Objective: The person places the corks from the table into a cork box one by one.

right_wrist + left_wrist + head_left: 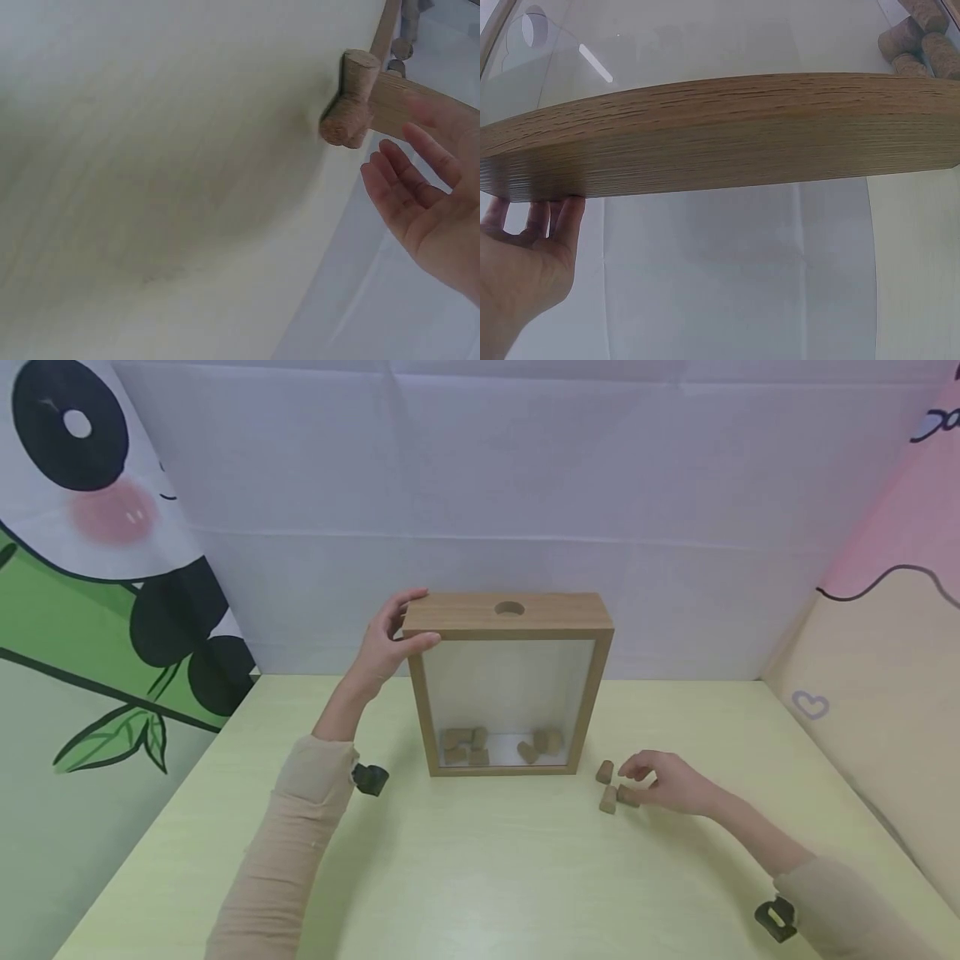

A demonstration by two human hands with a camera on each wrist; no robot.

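Tabletop [480, 877]: pale yellow-green, running back to a white cloth wall; everything stands or lies on its rear half.

Shadow box [510, 685]: a wooden frame with a clear front, standing upright near the middle of the back edge. A round hole [509, 608] is cut in its top face. Several corks [498, 745] lie heaped on its floor, behind the pane.

Left hand [386, 643]: curled round the box's top left corner, thumb on the front edge, fingers over the top and back. The left wrist view shows the fingers [551, 217] pressed against the wood.

Right hand [667, 781]: low on the tabletop, just right of the box's lower right corner. Its fingers bend down over the loose corks; from the head view I cannot tell whether it already pinches one. In the right wrist view the fingers [420, 180] look loosely spread beside the corks, not closed on anything.

Loose corks [613, 787]: three small ones, clustered between the box's right foot and the right hand, touching or nearly touching its fingertips. One lies with its long axis roughly toward the front edge, another across it.

Key relation: the loose corks sit right under the right hand, well apart from the left; the hole lies up and to the left of them, on the box's top.
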